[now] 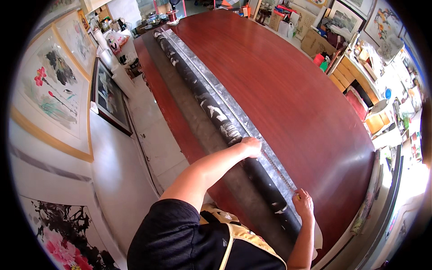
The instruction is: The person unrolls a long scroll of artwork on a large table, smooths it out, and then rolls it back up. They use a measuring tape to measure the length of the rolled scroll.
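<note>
A long black-and-white mottled roll (204,100) lies lengthwise along the table, with a strip of its grey sheet (228,97) unrolled flat on its right. A thin marked measuring tape (270,160) runs straight along this sheet. My left hand (252,147) reaches across the roll and rests at its right edge, beside the tape. Its fingers are curled and whatever they grip is hidden. Farther right and nearer to me, my right hand (304,203) is closed at the near end of the tape, with a small yellow bit showing at the fingertips.
The large dark-red table (288,94) has a grey-brown strip (189,108) left of the roll. Framed paintings (51,85) line the left wall. A wooden drawer unit (353,74) and clutter stand at the right. A red spool (172,17) is by the far edge.
</note>
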`<action>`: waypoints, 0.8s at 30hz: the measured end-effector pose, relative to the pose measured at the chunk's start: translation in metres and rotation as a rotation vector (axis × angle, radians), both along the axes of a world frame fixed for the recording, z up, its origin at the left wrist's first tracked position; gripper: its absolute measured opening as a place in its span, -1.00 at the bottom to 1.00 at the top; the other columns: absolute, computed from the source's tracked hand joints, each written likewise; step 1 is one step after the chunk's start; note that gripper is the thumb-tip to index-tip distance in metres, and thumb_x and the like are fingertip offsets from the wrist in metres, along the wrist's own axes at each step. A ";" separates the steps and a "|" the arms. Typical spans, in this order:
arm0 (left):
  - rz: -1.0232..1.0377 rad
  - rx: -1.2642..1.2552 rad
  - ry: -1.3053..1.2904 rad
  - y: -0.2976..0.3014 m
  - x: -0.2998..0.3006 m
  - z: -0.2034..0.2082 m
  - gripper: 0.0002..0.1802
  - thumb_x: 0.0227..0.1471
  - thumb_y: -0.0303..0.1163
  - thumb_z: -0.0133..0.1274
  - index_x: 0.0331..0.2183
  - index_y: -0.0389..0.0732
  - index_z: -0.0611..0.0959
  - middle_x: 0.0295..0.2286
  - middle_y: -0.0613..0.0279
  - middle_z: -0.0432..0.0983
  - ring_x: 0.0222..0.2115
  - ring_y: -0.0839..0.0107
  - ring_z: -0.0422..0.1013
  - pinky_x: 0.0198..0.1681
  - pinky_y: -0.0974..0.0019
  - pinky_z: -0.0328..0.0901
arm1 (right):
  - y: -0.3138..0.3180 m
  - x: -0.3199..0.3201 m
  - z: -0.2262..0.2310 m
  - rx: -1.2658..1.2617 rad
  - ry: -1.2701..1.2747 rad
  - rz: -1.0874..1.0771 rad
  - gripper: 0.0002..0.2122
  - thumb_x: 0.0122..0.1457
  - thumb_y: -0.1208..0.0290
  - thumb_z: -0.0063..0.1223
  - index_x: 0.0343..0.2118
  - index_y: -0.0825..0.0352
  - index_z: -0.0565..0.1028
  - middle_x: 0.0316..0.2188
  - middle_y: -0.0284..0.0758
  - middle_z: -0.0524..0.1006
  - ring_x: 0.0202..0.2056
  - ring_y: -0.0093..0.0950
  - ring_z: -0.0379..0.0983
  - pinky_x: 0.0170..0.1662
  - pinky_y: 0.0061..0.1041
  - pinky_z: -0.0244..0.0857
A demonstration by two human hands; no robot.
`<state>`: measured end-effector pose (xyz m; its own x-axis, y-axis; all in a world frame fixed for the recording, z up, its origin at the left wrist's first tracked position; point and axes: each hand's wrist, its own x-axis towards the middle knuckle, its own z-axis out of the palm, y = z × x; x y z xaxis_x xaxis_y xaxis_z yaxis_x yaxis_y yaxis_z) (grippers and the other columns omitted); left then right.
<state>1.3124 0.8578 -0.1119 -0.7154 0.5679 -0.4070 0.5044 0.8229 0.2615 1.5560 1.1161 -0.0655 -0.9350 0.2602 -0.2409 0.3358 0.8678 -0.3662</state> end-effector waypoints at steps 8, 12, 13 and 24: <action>-0.030 0.022 -0.036 0.001 -0.004 -0.008 -0.67 0.03 -0.27 -0.05 -0.28 -0.19 0.73 -0.21 0.06 0.64 -0.12 0.21 0.55 -0.03 0.08 0.39 | -0.013 -0.019 -0.017 -0.066 0.069 0.018 -0.74 0.04 0.29 0.03 -0.22 0.25 0.58 -0.26 -0.07 0.57 -0.17 -0.08 0.50 -0.09 -0.21 0.37; 0.079 0.163 0.064 -0.003 -0.016 -0.015 -0.63 0.08 -0.15 -0.07 -0.31 -0.21 0.70 -0.26 0.00 0.63 -0.21 0.14 0.57 -0.01 -0.18 0.28 | -0.019 -0.025 -0.016 -0.059 0.069 -0.058 -0.76 -0.01 0.32 0.03 -0.30 0.29 0.58 -0.30 -0.04 0.57 -0.23 -0.05 0.51 -0.16 -0.19 0.37; 0.136 0.231 0.122 -0.005 -0.021 -0.020 -0.62 0.09 -0.13 -0.07 -0.31 -0.22 0.68 -0.28 -0.01 0.63 -0.22 0.11 0.57 -0.03 -0.16 0.30 | -0.017 -0.025 -0.018 -0.101 0.072 -0.071 -0.76 -0.01 0.32 0.03 -0.30 0.30 0.57 -0.34 -0.06 0.57 -0.27 -0.10 0.52 -0.18 -0.23 0.37; 0.761 0.975 0.529 -0.058 -0.067 -0.042 -0.31 0.06 -0.52 0.10 0.18 -0.46 0.24 0.25 -0.48 -0.23 0.30 -0.25 -0.16 0.34 0.02 -0.05 | -0.006 -0.009 0.015 -0.628 -0.094 -0.210 -0.81 0.05 0.36 0.01 -0.36 0.37 0.54 -0.51 -0.40 0.55 -0.45 -0.59 0.43 -0.33 -0.57 0.27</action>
